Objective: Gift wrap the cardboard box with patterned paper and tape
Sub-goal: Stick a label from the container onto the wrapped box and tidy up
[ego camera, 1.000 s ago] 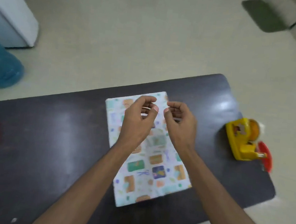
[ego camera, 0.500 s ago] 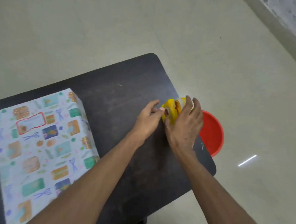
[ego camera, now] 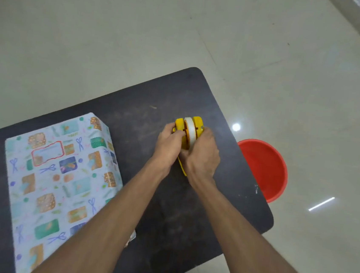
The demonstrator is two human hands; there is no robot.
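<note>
Looking down at the dark tabletop [ego camera: 147, 101], we see both our hands gathered on the yellow tape dispenser [ego camera: 197, 125], which sits toward the right end of the surface, near its far edge. Our left hand [ego camera: 167, 145] has its grip closed against the dispenser's left side, the fingers curled in at the yellow wheel, while our right hand [ego camera: 202, 155] wraps over the right side and the lower body of the dispenser, its grip likewise closed around it. Between the two yellow side pieces the white roll of tape [ego camera: 190, 130] stands on edge, its upper half showing above our knuckles; a sliver of the yellow base shows below our right hand, by the wrist. Whether a strip of tape is pinched between any fingers we cannot tell, since the fingertips are hidden behind the hands. The cardboard box [ego camera: 59, 177], already covered in the patterned paper with its gifts, scissors and a red-outlined label, lies flat on the left part of the tabletop, well apart from the dispenser, and our left forearm crosses over its near right corner. Off the right edge of the tabletop, down on the pale tiled floor [ego camera: 119, 30], stands a red bucket [ego camera: 264, 167], partly hidden behind the tabletop's rim.
</note>
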